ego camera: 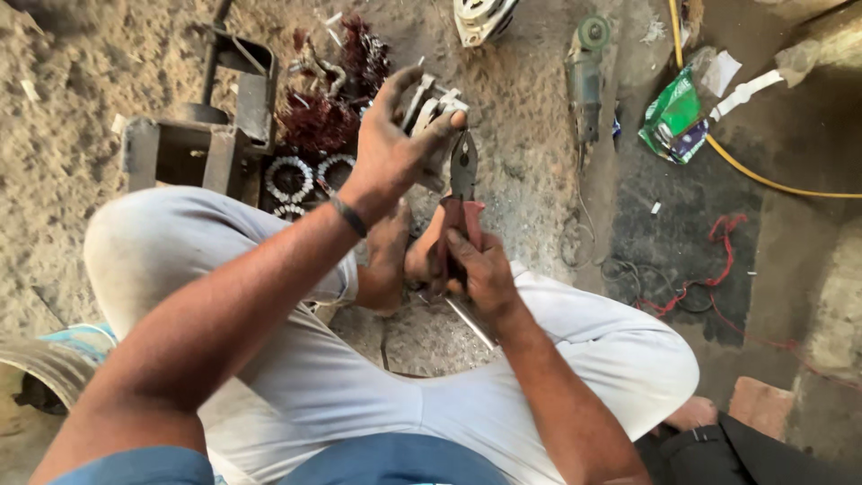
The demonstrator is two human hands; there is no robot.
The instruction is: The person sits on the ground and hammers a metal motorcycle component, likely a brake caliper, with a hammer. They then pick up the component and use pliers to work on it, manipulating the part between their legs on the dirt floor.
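My left hand (391, 144) grips a grey metal motor part (429, 110) from above, fingers wrapped over it. My right hand (478, 269) is closed around the red handles of a pair of pliers (463, 180), whose dark jaws point up at the metal part and touch its lower edge. Both hands work above the dirt floor between my knees, which are in light trousers. My bare feet (391, 256) sit just under the hands.
Coils of reddish copper wire (319, 121) and ring-shaped stator pieces (289, 178) lie beyond the hands. A metal stand (206, 135) is at left, an angle grinder (585, 76) at upper right, with a green packet (672, 115), yellow hose (763, 180) and red wire (709, 269).
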